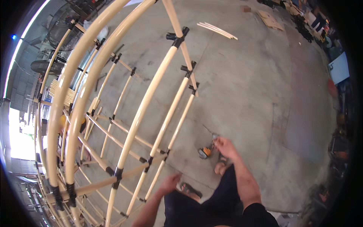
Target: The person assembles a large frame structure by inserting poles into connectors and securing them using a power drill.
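Observation:
A frame of cream-coloured pipes [141,108] with black joints [148,160] stands upright in front of me and to my left. My right hand [225,147] is out over the floor, closed around what looks like a cordless drill [205,152] with an orange and black base. A long thin bit sticks out ahead of it. Low by my left leg is my left hand [171,183], its fingers curled and partly blurred. It is close to the lower right pipes of the frame, apparently not touching them. Whether it holds anything small cannot be made out.
Several loose cream pipes [217,31] lie on the concrete floor [242,87] ahead. Flattened cardboard [270,20] lies at the far right. A black fan [47,67] stands behind the frame at left. My sandalled feet [191,191] are below. Clutter lines the right edge.

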{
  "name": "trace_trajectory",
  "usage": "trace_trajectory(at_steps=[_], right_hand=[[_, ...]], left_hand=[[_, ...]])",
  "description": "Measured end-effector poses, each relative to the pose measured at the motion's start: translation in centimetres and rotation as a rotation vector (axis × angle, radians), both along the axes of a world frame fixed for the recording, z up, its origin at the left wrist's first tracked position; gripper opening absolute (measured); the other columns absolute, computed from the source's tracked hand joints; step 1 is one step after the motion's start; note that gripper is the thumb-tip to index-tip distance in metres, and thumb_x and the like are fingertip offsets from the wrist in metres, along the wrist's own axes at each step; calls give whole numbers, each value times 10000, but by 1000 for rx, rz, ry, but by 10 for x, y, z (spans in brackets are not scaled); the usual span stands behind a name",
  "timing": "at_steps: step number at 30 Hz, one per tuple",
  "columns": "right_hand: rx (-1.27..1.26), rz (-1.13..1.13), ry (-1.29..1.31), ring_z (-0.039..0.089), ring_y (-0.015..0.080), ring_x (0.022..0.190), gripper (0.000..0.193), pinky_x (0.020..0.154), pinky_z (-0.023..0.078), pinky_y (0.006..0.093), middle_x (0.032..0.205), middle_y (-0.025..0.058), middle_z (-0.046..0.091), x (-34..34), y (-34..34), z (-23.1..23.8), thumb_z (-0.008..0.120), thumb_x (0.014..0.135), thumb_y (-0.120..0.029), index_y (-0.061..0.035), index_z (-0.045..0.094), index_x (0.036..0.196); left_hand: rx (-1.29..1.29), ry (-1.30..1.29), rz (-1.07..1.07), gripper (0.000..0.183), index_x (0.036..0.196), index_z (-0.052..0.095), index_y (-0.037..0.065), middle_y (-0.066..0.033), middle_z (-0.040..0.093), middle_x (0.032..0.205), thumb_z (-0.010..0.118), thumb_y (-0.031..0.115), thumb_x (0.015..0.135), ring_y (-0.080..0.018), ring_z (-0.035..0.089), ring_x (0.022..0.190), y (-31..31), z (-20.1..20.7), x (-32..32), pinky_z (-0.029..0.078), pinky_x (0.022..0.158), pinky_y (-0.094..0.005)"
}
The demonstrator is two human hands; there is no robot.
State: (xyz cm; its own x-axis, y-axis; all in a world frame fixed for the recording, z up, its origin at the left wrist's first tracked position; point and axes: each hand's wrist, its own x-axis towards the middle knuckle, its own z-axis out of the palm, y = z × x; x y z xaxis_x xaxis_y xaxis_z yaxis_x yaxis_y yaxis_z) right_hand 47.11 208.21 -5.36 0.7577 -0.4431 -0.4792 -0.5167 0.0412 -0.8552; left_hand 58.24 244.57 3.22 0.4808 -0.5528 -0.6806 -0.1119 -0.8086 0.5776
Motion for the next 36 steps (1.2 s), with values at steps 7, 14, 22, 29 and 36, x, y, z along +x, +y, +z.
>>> trace_trajectory(at_steps=[7, 14, 22, 29, 36], right_hand=[[-704, 164, -140, 618, 161, 684, 272, 637, 458, 250, 780, 46, 640, -75, -64, 562, 639, 778, -41, -37, 713, 1040], [-792, 879, -858, 490, 117, 533, 291, 554, 340, 262, 684, -38, 566, -92, -159, 693, 683, 719, -165, -117, 748, 999], [-527, 465, -350, 634, 252, 645, 323, 649, 504, 327, 777, 114, 668, -29, -210, 578, 689, 761, -79, 11, 690, 1071], [-528, 515, 162, 653, 240, 739, 354, 697, 520, 347, 863, 116, 660, 22, -337, 441, 641, 887, -92, -40, 626, 1237], [-600, 638, 434, 649, 196, 780, 257, 711, 516, 339, 825, 126, 662, 43, -483, 285, 587, 865, -76, -27, 675, 1101]], left_hand=[[-740, -324, -164, 274, 1090, 664, -31, -168, 640, 1032, 563, -62, 838, -265, 641, 947, -220, 484, 27, 504, 885, -348], [-1157, -481, -931, 138, 935, 729, 75, -101, 665, 922, 675, 78, 807, -276, 598, 703, -256, 623, 23, 511, 746, -394], [-248, -207, -47, 319, 1198, 656, 14, -200, 693, 1077, 561, 136, 919, -370, 659, 1022, -215, 364, 67, 519, 902, -450], [456, 67, -336, 408, 1190, 685, 47, -235, 694, 1109, 566, 349, 944, -390, 660, 1059, -182, 128, 77, 511, 922, -502], [185, 86, 273, 441, 1156, 704, 47, -233, 691, 1138, 544, 392, 932, -401, 656, 1061, -324, 69, 149, 517, 905, -480]])
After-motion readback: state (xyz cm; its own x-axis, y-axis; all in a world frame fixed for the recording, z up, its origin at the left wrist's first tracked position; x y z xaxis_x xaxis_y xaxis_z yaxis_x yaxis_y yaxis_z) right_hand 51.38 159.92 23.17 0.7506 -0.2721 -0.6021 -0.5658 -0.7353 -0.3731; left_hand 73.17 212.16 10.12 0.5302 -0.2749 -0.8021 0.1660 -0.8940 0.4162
